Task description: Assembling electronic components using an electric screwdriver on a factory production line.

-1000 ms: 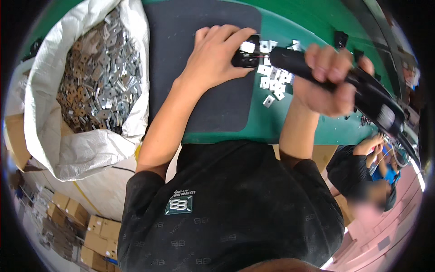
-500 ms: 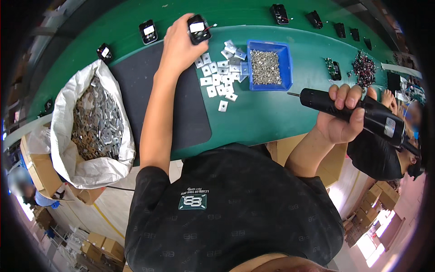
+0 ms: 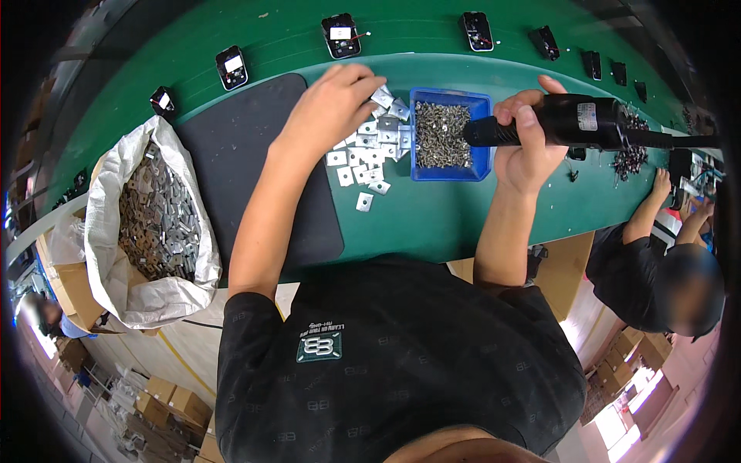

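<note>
My right hand (image 3: 532,139) grips a black electric screwdriver (image 3: 579,122), its front end over the blue tray (image 3: 451,175) of small screws (image 3: 442,135). The bit cannot be made out against the screws. My left hand (image 3: 328,104) reaches over the far edge of a pile of square metal plates with holes (image 3: 369,141), fingers curved and thumb apart from the forefinger. Nothing shows between them, though the fingertips are slightly blurred. Beyond that hand lies a black plastic housing (image 3: 342,37) with a white label and a red wire.
More black housings (image 3: 231,68) lie in a row along the far green strip. A white sack (image 3: 104,231) of metal pieces stands at the left beside a dark mat (image 3: 255,154). At the right are a heap of dark small parts (image 3: 629,158) and another person (image 3: 648,266).
My left hand has let go of the black housing and come back toward the metal plates. My right hand has brought the screwdriver leftward, from beside the tray to over the screws.
</note>
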Demonstrator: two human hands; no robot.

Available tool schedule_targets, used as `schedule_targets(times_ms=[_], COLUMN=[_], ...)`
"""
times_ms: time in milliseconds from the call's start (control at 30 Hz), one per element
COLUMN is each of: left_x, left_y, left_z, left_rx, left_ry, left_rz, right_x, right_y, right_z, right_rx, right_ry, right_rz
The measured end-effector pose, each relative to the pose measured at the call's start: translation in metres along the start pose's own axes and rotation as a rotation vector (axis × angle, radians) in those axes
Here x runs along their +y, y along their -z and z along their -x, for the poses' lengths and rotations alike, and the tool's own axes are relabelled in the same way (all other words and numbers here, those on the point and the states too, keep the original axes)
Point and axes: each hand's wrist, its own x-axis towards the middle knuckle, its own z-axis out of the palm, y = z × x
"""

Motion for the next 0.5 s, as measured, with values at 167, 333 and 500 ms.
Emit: schedule_targets(times_ms=[167,333,500], left_x=[0.003,0.004,0.012], left_y=[-0.002,-0.001,0.008], left_z=[-0.001,-0.007,-0.037], left_rx=[-0.042,0.002,-0.078], left_ry=[0.115,0.207,0.453], left_rz=[0.058,0.162,0.283], right_x=[0.005,-0.006,-0.020], right_y=[-0.001,0.002,0.009], right_z=[-0.003,-0.001,0.002], right_rx=[-0.003,0.017,-0.032], right_ry=[-0.024,0.010,0.051], right_rz=[0.062,0.035,0.011])
